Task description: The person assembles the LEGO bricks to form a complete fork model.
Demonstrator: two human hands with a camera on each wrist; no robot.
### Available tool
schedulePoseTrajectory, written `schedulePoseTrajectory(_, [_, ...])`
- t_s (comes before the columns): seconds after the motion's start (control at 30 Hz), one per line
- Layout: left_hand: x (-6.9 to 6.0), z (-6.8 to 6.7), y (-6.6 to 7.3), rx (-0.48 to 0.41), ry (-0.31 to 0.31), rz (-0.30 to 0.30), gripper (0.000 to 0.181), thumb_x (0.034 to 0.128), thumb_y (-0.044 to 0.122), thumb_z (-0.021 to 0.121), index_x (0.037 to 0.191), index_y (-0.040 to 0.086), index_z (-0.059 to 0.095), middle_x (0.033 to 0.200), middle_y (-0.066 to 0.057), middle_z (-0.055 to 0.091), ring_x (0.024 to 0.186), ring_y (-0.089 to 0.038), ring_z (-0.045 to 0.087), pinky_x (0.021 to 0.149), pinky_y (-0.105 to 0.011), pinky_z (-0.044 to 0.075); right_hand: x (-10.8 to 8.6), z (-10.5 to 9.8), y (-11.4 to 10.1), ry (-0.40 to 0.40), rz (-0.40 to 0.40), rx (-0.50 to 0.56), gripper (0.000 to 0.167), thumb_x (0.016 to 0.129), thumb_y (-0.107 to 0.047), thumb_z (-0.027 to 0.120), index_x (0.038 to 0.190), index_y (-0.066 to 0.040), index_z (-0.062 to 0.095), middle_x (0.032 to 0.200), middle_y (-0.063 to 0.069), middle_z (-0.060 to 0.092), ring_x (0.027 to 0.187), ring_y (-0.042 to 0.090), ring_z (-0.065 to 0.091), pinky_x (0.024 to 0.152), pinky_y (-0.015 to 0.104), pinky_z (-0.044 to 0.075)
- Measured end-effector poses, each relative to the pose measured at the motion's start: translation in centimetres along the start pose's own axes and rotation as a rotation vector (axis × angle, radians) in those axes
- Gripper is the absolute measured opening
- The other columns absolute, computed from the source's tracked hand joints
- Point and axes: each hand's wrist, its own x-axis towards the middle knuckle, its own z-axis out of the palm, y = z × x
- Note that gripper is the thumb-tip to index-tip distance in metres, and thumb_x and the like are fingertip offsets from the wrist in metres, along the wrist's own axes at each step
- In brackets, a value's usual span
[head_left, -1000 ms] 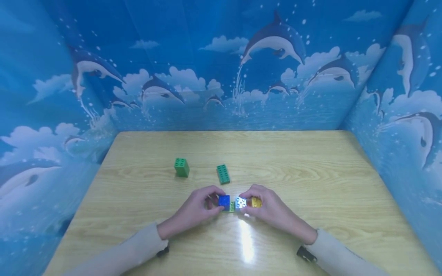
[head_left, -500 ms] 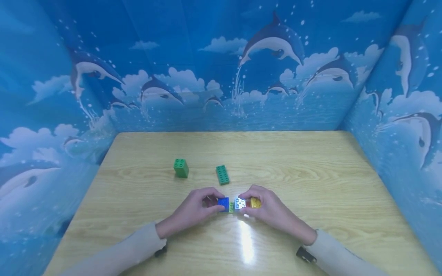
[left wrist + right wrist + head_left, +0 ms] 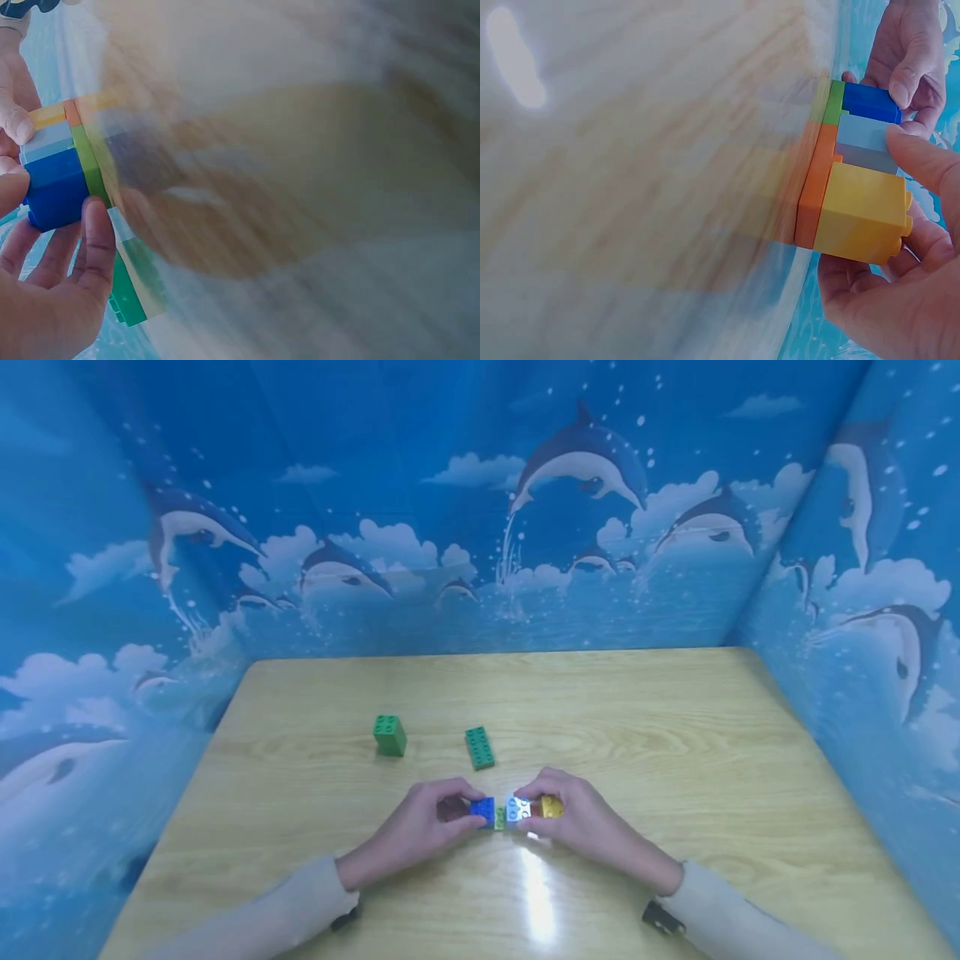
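Note:
My left hand (image 3: 422,821) pinches a dark blue building block (image 3: 483,811) between thumb and fingers. Opposite it, my right hand (image 3: 592,820) grips a light blue block (image 3: 513,808). In the right wrist view, the blue block stands on a thin light green plate (image 3: 833,103). A yellow block (image 3: 861,210) stands on an orange plate (image 3: 815,187), which lies end to end with the green one. The light blue block sits between the blue and yellow ones, near where the plates meet. Fingers partly cover the blocks.
Farther back on the wooden table (image 3: 637,718), a tall green block (image 3: 390,737) stands upright at the left. A flat dark green studded brick (image 3: 480,748) lies just beyond the hands. Dolphin-printed curtains (image 3: 480,527) border the table's back and sides.
The head view has tilted slightly, so the whole scene sits a little lower and farther left. Both hands keep their holds, and the blocks show no clear movement on the table.

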Motion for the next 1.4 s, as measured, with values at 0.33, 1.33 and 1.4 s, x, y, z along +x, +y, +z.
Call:
schedulePoseTrajectory(0.33, [-0.3, -0.1, -0.5, -0.025, 0.013, -0.049, 0.027, 0.0953, 0.022, 0.086, 0.121, 0.019, 0.079, 0.114, 0.011, 0.077, 0.091, -0.013, 0.072, 0.079, -0.031, 0.062, 0.3, 0.3, 0.0, -0.003, 0.017, -0.003, 0.034, 0.088, -0.016, 0.093, 0.120, -0.013, 0.080, 0.098, -0.009, 0.067, 0.094, 0.016, 0.065, 0.089, 0.032, 0.059])
schedulePoseTrajectory(1.33, [2.6, -1.7, -0.9, -0.008, 0.199, -0.135, 0.064, 0.0925, 0.015, 0.086, 0.149, 0.007, 0.058, 0.133, -0.010, 0.062, 0.103, -0.023, 0.062, 0.084, -0.033, 0.058, 0.1, -0.3, -0.1, -0.018, 0.043, -0.002, 0.034, 0.089, -0.021, 0.092, 0.120, -0.015, 0.080, 0.096, -0.009, 0.068, 0.095, 0.015, 0.066, 0.090, 0.032, 0.059])
schedulePoseTrajectory(1.4, [3.0, -1.7, -1.0, 0.033, 0.198, -0.142, 0.071, 0.0901, 0.010, 0.085, 0.154, 0.008, 0.054, 0.134, -0.010, 0.059, 0.105, -0.023, 0.060, 0.086, -0.035, 0.057, 0.1, -0.3, -0.1, -0.021, 0.047, -0.002, 0.034, 0.089, -0.020, 0.093, 0.121, -0.016, 0.080, 0.096, -0.009, 0.068, 0.094, 0.015, 0.066, 0.089, 0.032, 0.060])
